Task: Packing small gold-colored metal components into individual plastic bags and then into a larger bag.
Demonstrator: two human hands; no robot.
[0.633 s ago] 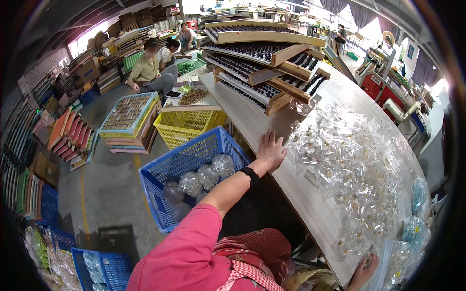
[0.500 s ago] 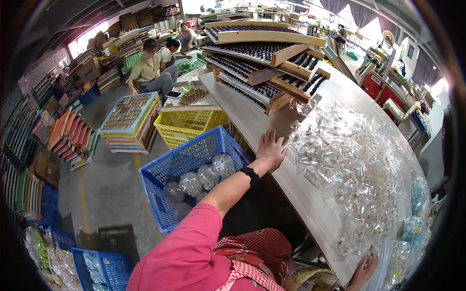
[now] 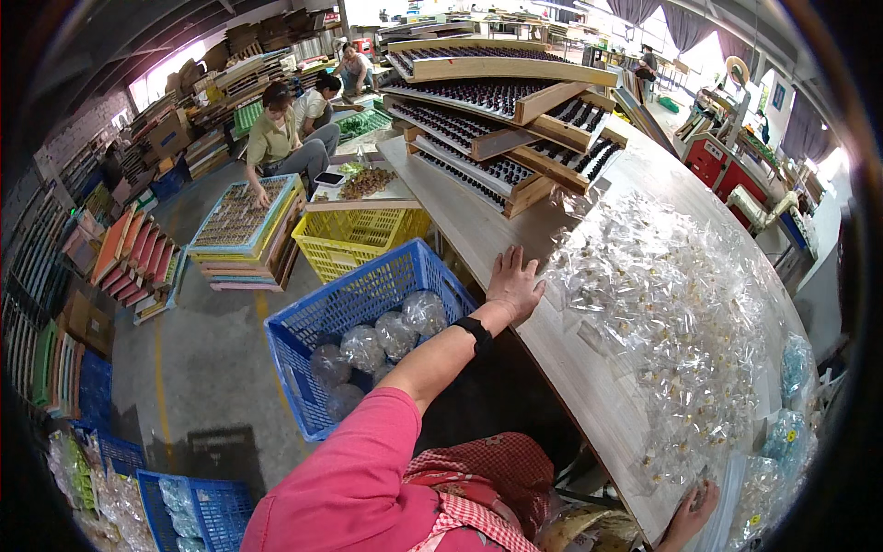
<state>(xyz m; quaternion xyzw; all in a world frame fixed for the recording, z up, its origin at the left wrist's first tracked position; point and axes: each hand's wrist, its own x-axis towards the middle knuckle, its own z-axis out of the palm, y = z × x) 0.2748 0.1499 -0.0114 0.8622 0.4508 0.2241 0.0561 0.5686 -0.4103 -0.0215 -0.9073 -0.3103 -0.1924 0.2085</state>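
My left hand [image 3: 515, 286] rests on the pale tabletop [image 3: 478, 241], its fingers spread and nothing in it. To its right lies a wide heap of small clear plastic packets [image 3: 667, 336], with tiny yellowish bits showing inside. At the near edge of that heap, my right hand [image 3: 693, 511] is partly in view with bent fingers closed together. Something small and shiny seems to be at its fingertips, too small to name. Beside it lie clear plastic bags filled with packets [image 3: 756, 497].
Stacked wooden-framed trays [image 3: 501, 120] with rows of dark pieces stand on the table's far end. Left of the table are a blue crate [image 3: 299, 368] holding round clear bags and a yellow crate [image 3: 336, 253]. A person [image 3: 280, 138] sits beside stacked coloured frames [image 3: 244, 225].
Both my hands stay nearly where they were. The seated person at the far left has moved a hand over the top frame of the stack.
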